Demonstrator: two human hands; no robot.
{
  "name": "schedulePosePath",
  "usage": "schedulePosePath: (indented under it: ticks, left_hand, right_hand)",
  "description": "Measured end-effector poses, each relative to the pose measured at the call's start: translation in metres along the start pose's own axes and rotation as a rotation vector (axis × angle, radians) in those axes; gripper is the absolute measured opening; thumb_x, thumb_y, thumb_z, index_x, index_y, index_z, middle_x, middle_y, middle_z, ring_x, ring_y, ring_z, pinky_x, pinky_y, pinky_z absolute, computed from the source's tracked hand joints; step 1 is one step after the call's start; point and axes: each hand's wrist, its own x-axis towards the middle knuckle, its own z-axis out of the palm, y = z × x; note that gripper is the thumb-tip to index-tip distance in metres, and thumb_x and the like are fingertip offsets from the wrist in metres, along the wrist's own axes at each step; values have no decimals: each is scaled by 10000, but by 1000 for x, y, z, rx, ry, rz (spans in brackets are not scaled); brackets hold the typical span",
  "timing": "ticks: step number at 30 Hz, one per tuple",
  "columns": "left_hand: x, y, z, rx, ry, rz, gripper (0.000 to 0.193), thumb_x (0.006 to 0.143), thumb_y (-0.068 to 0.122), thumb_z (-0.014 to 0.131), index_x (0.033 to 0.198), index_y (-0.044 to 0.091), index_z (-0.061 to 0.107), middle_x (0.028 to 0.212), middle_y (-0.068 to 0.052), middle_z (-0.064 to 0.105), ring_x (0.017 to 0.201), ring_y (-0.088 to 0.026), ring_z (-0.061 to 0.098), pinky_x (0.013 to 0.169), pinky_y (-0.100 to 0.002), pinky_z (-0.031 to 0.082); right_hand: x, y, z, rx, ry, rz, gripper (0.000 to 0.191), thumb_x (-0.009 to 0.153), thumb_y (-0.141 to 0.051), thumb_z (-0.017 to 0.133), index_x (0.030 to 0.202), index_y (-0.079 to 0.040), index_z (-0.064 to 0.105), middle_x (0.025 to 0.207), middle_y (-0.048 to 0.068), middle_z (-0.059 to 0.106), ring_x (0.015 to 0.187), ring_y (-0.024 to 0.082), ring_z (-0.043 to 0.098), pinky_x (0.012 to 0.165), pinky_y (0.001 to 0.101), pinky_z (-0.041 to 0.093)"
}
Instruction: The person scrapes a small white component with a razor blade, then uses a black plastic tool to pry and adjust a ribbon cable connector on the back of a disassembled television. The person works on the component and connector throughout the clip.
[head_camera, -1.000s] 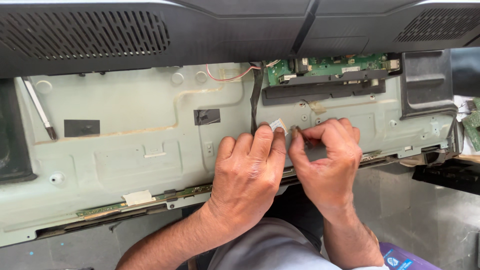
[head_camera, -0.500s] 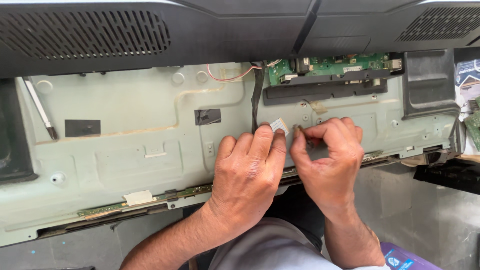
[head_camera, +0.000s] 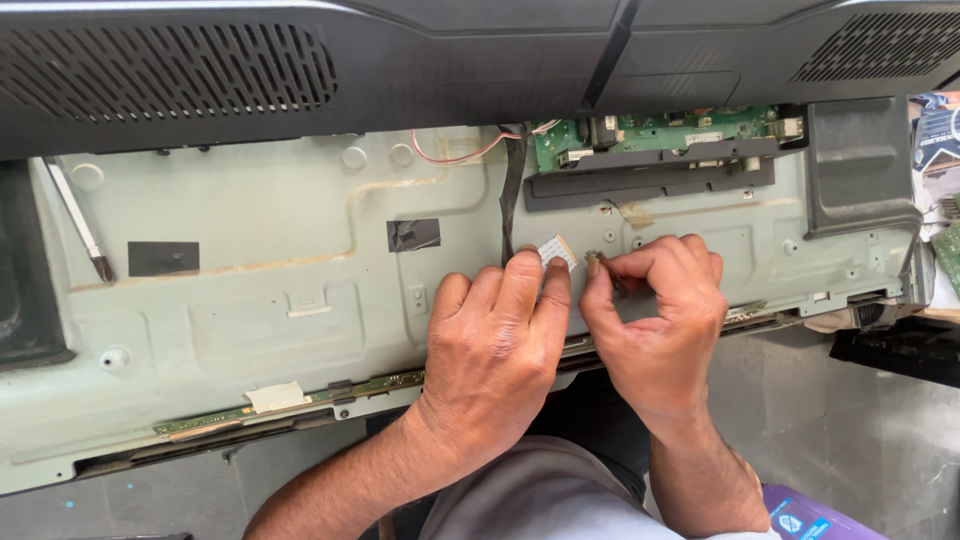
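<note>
- Ribbon cable end (head_camera: 556, 251), white and flat, is lying on the pale metal back panel (head_camera: 250, 320), just at 6 o'clock from the green circuit board (head_camera: 660, 130)
- Left hand (head_camera: 495, 350) is resting flat on the panel, fingers together, fingertips (head_camera: 527, 268) pressing on the cable end
- Right hand (head_camera: 660, 320), at 3 o'clock from the left, is pinching a small dark part (head_camera: 592, 258) between thumb and forefinger
- Screwdriver (head_camera: 80, 222) is lying at 9 o'clock, well apart
</note>
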Motion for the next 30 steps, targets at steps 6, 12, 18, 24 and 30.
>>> schedulePosePath:
  ticks: [6, 12, 18, 24, 30]
  left_hand:
    - [0, -1, 2, -9, 22, 7, 407, 854, 103, 654, 1236, -37, 674, 1106, -105, 571, 809, -204, 543, 727, -374, 387]
    - [-1, -1, 2, -4, 32, 11, 424, 856, 112, 647, 1251, -40, 667, 1127, -110, 575, 827, -209, 548, 738, -375, 392]
    - [-1, -1, 2, -5, 23, 6, 415, 860, 112, 646, 1247, -37, 668, 1123, -107, 573, 825, -207, 548, 735, -378, 392]
    - [0, 0, 2, -26, 35, -3, 394, 876, 116, 647, 1241, -31, 667, 1125, -106, 571, 830, -209, 550, 741, -383, 391]
    - [0, -1, 1, -22, 28, 0, 390, 880, 115, 650, 1242, -30, 666, 1120, -105, 567, 827, -212, 549, 741, -383, 390]
  right_hand:
    - [0, 0, 0, 0, -9, -3, 187, 834, 0, 807, 864, -57, 632, 805, 48, 604, 806, 232, 558, 809, 365, 388]
    - [1, 1, 1, -4, -6, -12, 190, 834, 3, 809, 866, -56, 631, 808, 50, 602, 809, 239, 558, 813, 368, 389]
    - [0, 1, 0, 4, -16, -9, 196, 832, 2, 811, 864, -60, 629, 809, 43, 602, 812, 234, 553, 818, 365, 393]
    - [1, 1, 0, -6, -24, -9, 195, 812, 7, 814, 854, -63, 636, 795, 41, 596, 809, 236, 551, 811, 367, 393]
    - [1, -1, 0, 2, -27, 4, 186, 818, 6, 812, 855, -64, 644, 794, 35, 597, 802, 232, 547, 803, 362, 394]
